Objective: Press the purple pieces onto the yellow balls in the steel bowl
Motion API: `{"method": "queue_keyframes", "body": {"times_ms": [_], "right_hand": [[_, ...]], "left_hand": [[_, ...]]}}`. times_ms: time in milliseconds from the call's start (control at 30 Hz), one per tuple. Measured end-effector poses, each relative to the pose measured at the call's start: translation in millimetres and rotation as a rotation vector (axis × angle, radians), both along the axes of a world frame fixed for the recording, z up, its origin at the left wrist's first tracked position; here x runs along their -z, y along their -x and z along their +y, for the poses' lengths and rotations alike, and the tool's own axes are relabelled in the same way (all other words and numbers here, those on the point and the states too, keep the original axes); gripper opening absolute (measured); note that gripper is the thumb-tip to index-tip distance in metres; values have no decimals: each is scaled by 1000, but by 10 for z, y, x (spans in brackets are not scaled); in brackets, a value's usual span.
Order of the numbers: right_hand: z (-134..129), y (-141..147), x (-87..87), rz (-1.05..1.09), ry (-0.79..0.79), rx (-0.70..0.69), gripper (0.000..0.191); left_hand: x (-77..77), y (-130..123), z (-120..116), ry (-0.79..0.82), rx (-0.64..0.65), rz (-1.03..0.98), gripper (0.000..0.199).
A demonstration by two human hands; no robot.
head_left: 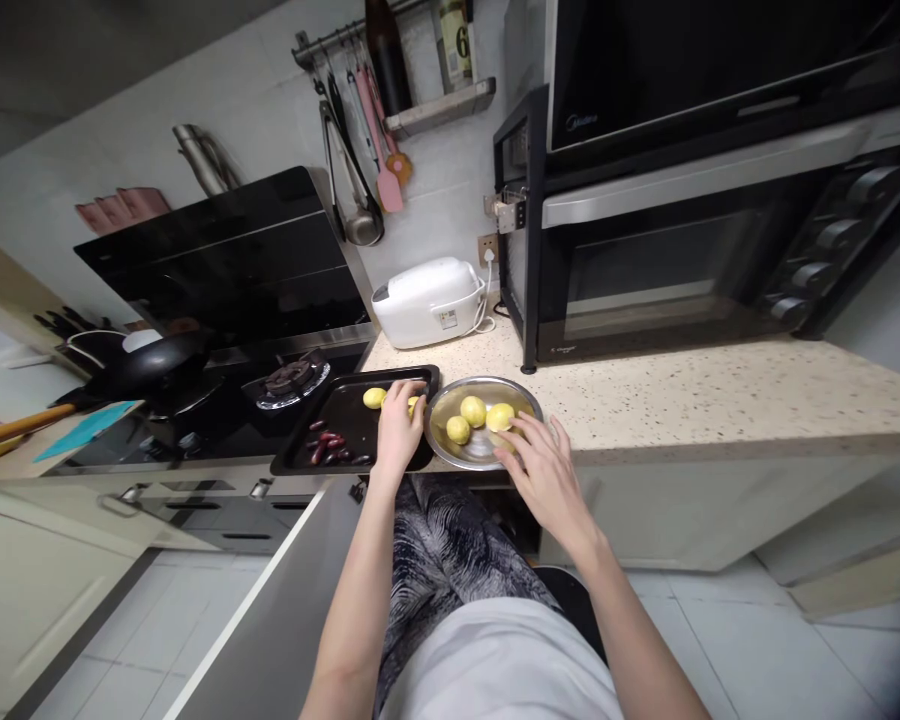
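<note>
Fingers of the left hand [395, 430]: bent over a yellow piece [413, 405] at the right side of the black tray [352, 400]; whether they pinch it or only touch it cannot be told. Right hand [555, 475]: fingers and thumb spread, fingertips against the rightmost yellow piece [500, 416] in the metal bowl [442, 405]. Two more yellow pieces lie left of it in the bowl; another sits on the tray, left of the left hand. Dark red pieces [330, 440] lie at the tray's near left.

Handling notes (judgement): rounded pieces likely roll, so thumb and fingertips should oppose across the widest part. Light pressure advised. Bowl and tray sit side by side; lifts should clear both rims, and the right hand should not lean on the bowl's edge.
</note>
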State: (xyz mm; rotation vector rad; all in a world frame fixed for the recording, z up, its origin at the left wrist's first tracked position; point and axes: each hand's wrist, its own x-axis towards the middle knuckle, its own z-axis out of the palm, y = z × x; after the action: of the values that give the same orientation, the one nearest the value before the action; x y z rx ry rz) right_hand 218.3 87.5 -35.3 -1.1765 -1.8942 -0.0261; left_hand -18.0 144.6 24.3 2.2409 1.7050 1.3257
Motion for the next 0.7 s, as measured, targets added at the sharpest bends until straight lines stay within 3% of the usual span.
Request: {"method": "queue_keyframes", "body": {"times_ms": [133, 267, 500, 700], "right_hand": [[-67, 21, 1, 29, -3, -31, 36], [-89, 39, -6, 38, -24, -32, 34], [-96, 35, -23, 59, -54, -28, 31], [-151, 66, -106, 109, -141, -35, 21]], "left_hand": [[220, 193, -100, 73, -143, 3, 22], [364, 237, -127, 210, -204, 55, 24], [378, 259, -84, 255, -193, -6, 28], [296, 174, -340, 52, -148, -232, 23]]}}
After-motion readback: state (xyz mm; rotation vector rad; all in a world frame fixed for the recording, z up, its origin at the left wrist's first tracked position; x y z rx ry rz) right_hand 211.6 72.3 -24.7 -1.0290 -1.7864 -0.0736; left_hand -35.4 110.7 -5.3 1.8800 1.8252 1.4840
